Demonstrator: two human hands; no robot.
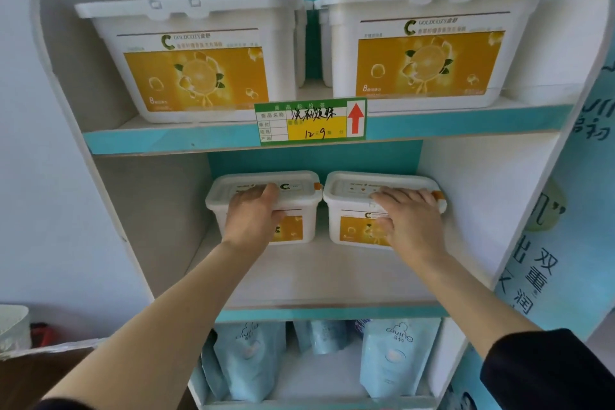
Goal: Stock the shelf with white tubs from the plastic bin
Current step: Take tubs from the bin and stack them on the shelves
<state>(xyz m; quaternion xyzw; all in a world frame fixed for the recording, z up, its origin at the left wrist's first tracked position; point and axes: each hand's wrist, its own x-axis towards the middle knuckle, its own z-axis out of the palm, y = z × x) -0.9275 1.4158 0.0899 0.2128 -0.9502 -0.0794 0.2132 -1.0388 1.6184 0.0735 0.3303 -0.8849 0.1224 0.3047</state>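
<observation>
Two white tubs with orange labels stand side by side at the back of the middle shelf [299, 280]. My left hand [253, 215] grips the front rim and lid of the left tub [299, 196]. My right hand [404, 215] lies over the front of the right tub [349, 210], fingers on its lid. Both tubs rest on the shelf board. On the top shelf stand two larger-looking white tubs, one at the left [196, 56] and one at the right [429, 43], with more behind them. The plastic bin is out of sight.
A green and yellow price tag [311, 121] hangs on the top shelf's front edge. Pale blue refill pouches [396, 356] fill the bottom shelf. A cardboard box [43, 366] sits at the lower left. The middle shelf has bare board in front of the tubs.
</observation>
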